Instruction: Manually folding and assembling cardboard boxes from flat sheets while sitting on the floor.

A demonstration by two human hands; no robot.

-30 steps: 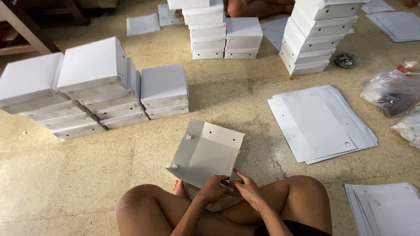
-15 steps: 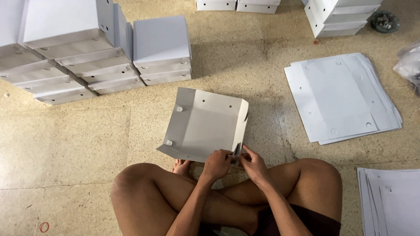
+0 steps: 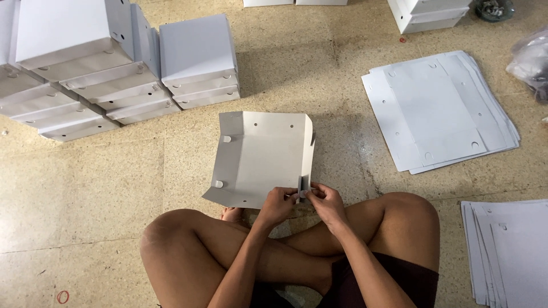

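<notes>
The speckled beige floor carries everything here. At the upper left there is a big pile of finished white boxes, stacked in leaning rows, and some of them show small round studs on the side. At the right lies a stack of flat white sheets with small holes, and a second stack of sheets is at the lower right edge. More white boxes stand at the top right, cut by the frame.

The person sits cross-legged, and the half-folded white box lies on the floor just in front of the knees, between the box pile and the flat sheets. Its left flap is standing up and has two round studs; the right flap is folded up too.

The left hand and the right hand meet at the near right corner of this box. The fingers of both hands are pressed together on the corner flap, pinching it. What small piece is between the fingertips cannot be told
</notes>
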